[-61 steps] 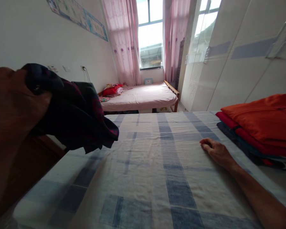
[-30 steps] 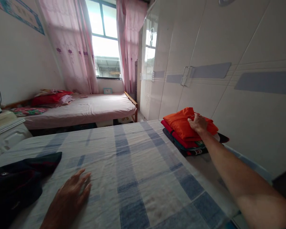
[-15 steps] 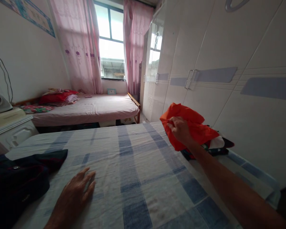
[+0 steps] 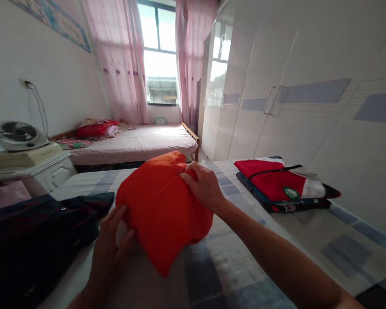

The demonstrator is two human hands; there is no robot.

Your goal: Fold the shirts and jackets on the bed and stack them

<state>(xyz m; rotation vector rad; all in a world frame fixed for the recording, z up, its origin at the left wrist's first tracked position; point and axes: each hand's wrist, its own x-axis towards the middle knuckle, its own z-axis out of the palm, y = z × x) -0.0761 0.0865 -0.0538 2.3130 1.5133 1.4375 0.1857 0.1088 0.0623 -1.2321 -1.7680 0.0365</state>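
An orange cloth garment [image 4: 161, 206], its exact kind unclear, hangs bunched over the middle of the bed. My right hand [image 4: 206, 184] pinches its upper right edge between thumb and fingers. At the garment's left edge is my left hand [image 4: 111, 240], its thumb and fingers apart; the fingertips reach the cloth but do not visibly grip it. A stack of folded clothes lies on the right, with a red, white and black jacket [image 4: 273, 176] with a green badge on top. Dark plaid clothing [image 4: 45, 231] is heaped to the left of my left hand.
Beneath everything is a bed with a blue-and-white checked sheet [image 4: 231, 266]. White wardrobes [image 4: 276, 133] line the right side. A second bed [image 4: 148, 139] with pink bedding stands by the window. On the left, a fan [image 4: 19, 134] sits above a white cabinet [image 4: 53, 174].
My right hand has lifted the orange garment off the stack and carried it left to mid-bed, uncovering the red jacket. My left hand has come up to the garment's edge.
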